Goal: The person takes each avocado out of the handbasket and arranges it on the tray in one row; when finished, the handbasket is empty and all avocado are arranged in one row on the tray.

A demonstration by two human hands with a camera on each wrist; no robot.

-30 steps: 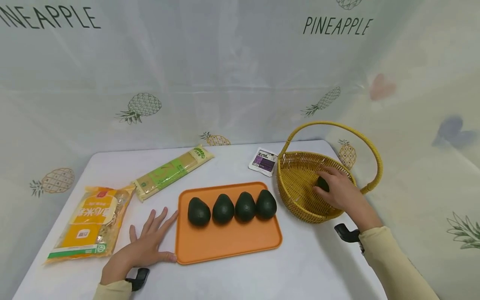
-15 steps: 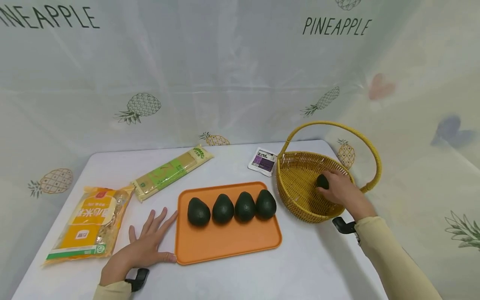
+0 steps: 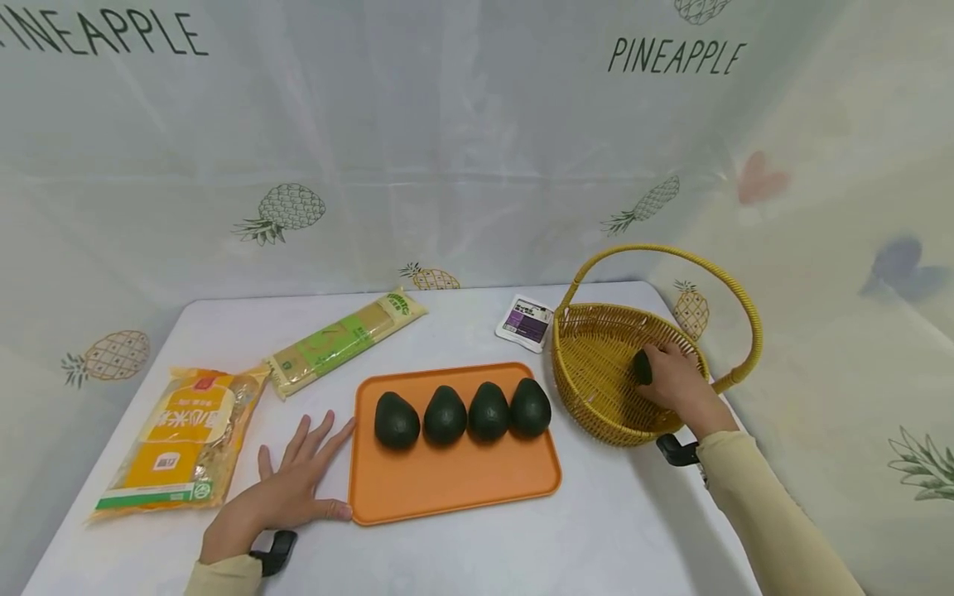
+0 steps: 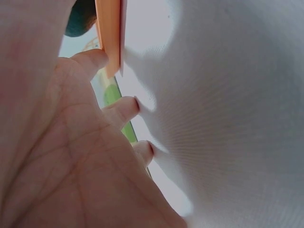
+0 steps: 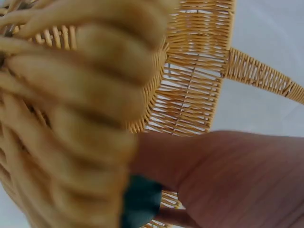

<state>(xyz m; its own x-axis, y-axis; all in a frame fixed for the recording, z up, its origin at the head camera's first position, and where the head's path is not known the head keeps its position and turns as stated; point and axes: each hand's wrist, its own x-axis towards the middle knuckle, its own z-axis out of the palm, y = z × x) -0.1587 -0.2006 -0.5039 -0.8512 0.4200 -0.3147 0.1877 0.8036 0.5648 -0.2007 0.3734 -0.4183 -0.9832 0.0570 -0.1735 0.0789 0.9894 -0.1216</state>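
Observation:
Inside the yellow wicker basket [image 3: 585, 414], my right hand [image 3: 681, 389] grips a dark green avocado [image 3: 642, 367], mostly covered by the fingers. The right wrist view catches a bit of that avocado [image 5: 141, 202] below the hand, behind the blurred basket rim [image 5: 90, 99]. My left hand [image 3: 286, 492] lies with spread fingers at the left side of an orange tray [image 3: 455, 480]; thumb and index fingertip touch its edge. Several avocados [image 3: 445, 415] stand in a row along the tray's back half. In the left wrist view the index finger meets the tray's rim [image 4: 109, 38].
A yellow bag of food [image 3: 175, 439] lies left of my left hand. Behind the tray is a long green-and-tan packet [image 3: 346, 341]. A small white-and-purple sachet [image 3: 525, 323] lies against the basket's left side. The basket's tall handle [image 3: 656, 247] arches behind my right hand.
My right hand shifts slightly within the basket, and the avocado in it tilts, showing more of its side. The left hand and the tray stay put.

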